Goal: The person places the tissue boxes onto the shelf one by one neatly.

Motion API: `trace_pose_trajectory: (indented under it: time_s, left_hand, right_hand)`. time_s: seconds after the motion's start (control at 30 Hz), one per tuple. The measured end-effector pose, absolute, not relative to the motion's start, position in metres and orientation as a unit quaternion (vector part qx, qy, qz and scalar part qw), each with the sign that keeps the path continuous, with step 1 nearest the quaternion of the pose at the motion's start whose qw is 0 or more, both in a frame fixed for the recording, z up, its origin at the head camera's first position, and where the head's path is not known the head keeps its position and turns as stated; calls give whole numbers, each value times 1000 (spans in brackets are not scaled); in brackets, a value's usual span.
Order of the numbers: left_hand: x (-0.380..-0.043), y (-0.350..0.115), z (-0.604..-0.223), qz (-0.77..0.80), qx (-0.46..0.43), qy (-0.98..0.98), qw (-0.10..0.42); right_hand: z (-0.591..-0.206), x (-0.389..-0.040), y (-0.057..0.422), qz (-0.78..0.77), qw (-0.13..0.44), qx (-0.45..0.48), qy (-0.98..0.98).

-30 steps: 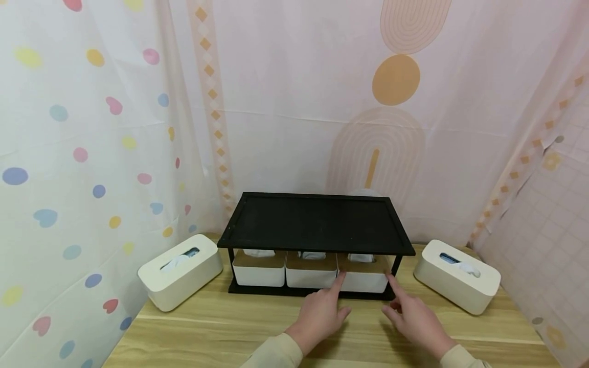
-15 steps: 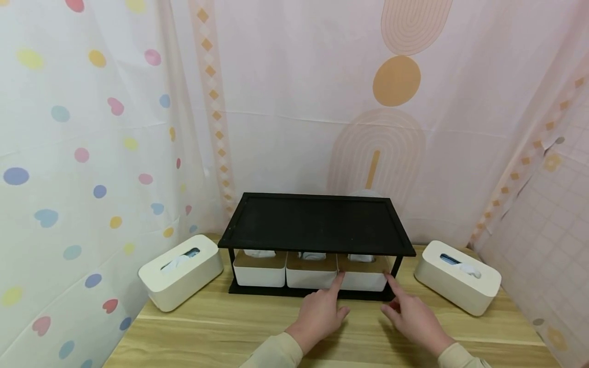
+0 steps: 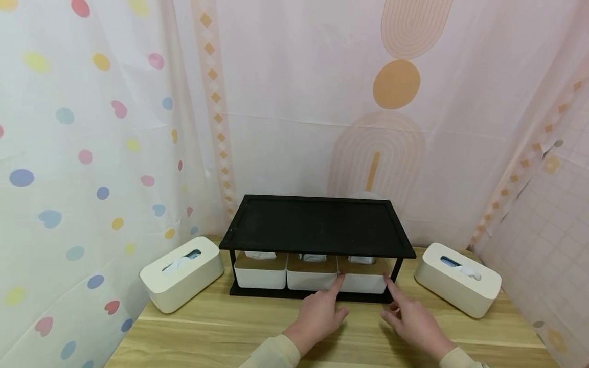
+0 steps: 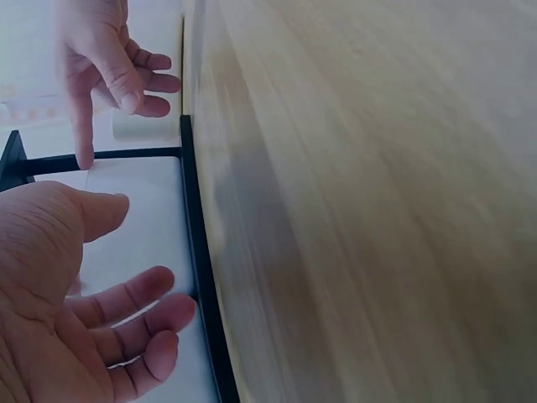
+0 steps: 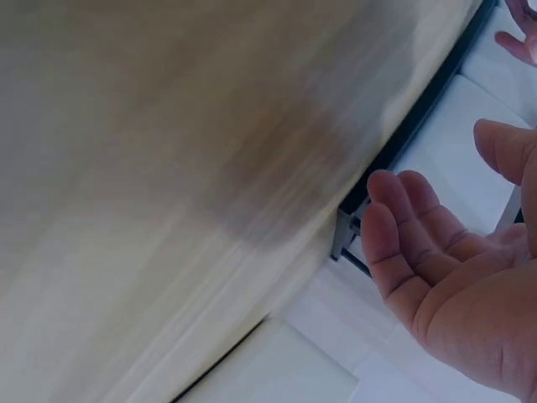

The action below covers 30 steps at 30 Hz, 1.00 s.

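Observation:
Three tissue boxes with white sides and wood-brown tops stand side by side under a black two-tier rack (image 3: 317,225). With its index finger extended, my left hand (image 3: 317,314) touches the front of the right tissue box (image 3: 363,282) near its left corner. My right hand (image 3: 414,322) touches the same box near its right corner with an index fingertip. In both wrist views, the other fingers of the left hand (image 4: 50,311) and right hand (image 5: 470,285) are loosely bent and hold nothing. The middle box (image 3: 312,280) and left box (image 3: 260,278) are untouched.
A cream tissue box (image 3: 181,276) lies angled left of the rack, and another cream tissue box (image 3: 457,281) lies angled to its right. All stand on a wooden table (image 3: 207,332). Patterned curtains (image 3: 294,76) close off the back and sides.
The head view has tilted slightly, so the scene sits a little lower in it. Both hands keep their places at the right box, which shows no clear movement.

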State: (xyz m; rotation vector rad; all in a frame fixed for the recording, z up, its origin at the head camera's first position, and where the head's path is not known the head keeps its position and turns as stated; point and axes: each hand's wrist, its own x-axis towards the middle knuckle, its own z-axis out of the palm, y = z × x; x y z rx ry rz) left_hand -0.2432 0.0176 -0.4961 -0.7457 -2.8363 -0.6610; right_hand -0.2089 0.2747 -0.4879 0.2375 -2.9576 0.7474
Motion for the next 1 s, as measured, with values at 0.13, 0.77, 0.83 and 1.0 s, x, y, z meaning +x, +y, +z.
trace_pose_trajectory:
  time_s: [0.13, 0.77, 0.83, 1.0]
  left_hand:
    - [-242, 9, -497, -219, -270, -935, 74]
    - [-223, -50, -490, -212, -310, -925, 57]
    - [-221, -52, -491, -202, -317, -925, 50]
    - [-219, -55, -491, -190, -327, -925, 15]
  right_hand:
    - [-493, -203, 280, 244, 27, 113, -963]
    - [-464, -205, 368, 158, 282, 38, -946]
    - [-456, -213, 388, 158, 265, 2, -951]
    - [-443, -228, 439, 186, 147, -56, -970]
